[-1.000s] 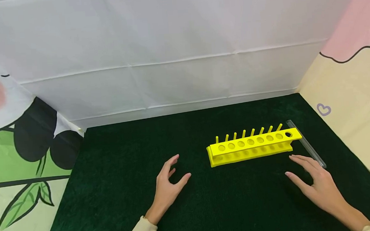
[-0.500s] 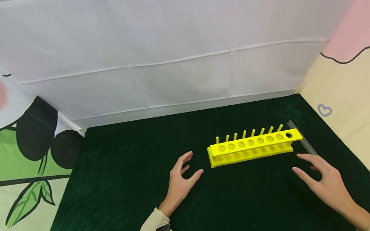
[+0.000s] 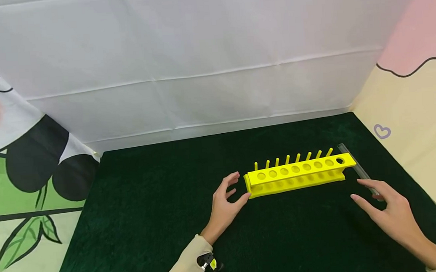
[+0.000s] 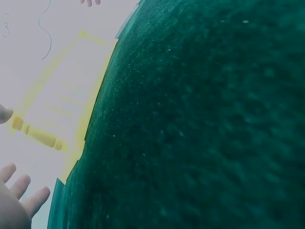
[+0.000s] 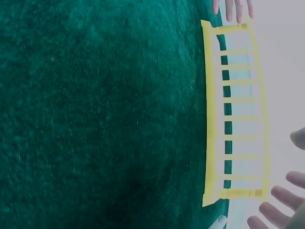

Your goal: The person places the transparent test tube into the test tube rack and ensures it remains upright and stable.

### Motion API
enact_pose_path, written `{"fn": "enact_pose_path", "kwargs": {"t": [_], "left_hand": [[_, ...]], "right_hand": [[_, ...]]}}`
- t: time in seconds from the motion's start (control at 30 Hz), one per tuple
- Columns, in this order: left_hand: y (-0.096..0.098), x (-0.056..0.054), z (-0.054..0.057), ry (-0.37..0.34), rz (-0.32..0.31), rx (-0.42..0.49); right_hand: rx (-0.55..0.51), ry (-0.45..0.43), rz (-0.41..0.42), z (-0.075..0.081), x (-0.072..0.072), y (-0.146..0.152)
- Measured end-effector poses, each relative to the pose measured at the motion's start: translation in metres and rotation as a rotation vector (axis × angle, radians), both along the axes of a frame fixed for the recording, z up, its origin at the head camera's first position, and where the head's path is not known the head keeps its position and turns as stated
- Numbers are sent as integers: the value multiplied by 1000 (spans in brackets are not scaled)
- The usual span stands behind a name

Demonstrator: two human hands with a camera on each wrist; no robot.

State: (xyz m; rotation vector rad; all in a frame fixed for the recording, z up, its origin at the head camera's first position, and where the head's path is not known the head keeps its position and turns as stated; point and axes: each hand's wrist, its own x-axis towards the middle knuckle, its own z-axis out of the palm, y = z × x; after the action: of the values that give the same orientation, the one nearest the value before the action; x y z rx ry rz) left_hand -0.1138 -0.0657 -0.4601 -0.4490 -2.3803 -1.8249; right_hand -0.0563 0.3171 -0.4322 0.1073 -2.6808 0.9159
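Note:
A yellow test tube rack (image 3: 298,176) stands on the dark green cloth, right of the middle, with a row of round holes and upright pegs behind. At its left end is my left hand (image 3: 224,205), thumb and fingers spread apart around that end; whether the thumb tip touches it I cannot tell. Past the rack's right end lies a clear tube (image 3: 360,170), its near part partly behind my right hand (image 3: 392,216). This hand holds nothing, with its thumb and fingers apart. The right wrist view shows the rack (image 5: 209,119) side-on, between both hands' fingers.
Green cloth (image 3: 160,173) covers the table. A white sheet (image 3: 215,94) hangs behind it. Printed sheets stand on the left (image 3: 12,184) and on the right (image 3: 417,109). A small black device (image 3: 207,261) is strapped on the left sleeve.
My left hand has moved right, up to the rack's left end. The right hand has shifted slightly right, over the tube's near end. Rack and tube stay where they were.

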Motion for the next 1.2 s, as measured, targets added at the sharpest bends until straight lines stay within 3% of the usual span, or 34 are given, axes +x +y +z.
{"fn": "enact_pose_path", "kwargs": {"t": [0.17, 0.23, 0.43, 0.7, 1.2], "left_hand": [[5, -14, -24, 3, -8, 5], [7, -17, -27, 3, -20, 2], [15, -23, -30, -4, -57, 30], [22, -27, -35, -38, -36, 85], [25, -26, -37, -48, -52, 99]], "right_hand": [[12, -15, -17, -1, -2, 6], [13, -17, -24, -1, -4, 8], [9, -14, -46, -2, -8, 15], [8, -20, -66, -4, -14, 22], [20, 0, -68, -5, -26, 33]]}}
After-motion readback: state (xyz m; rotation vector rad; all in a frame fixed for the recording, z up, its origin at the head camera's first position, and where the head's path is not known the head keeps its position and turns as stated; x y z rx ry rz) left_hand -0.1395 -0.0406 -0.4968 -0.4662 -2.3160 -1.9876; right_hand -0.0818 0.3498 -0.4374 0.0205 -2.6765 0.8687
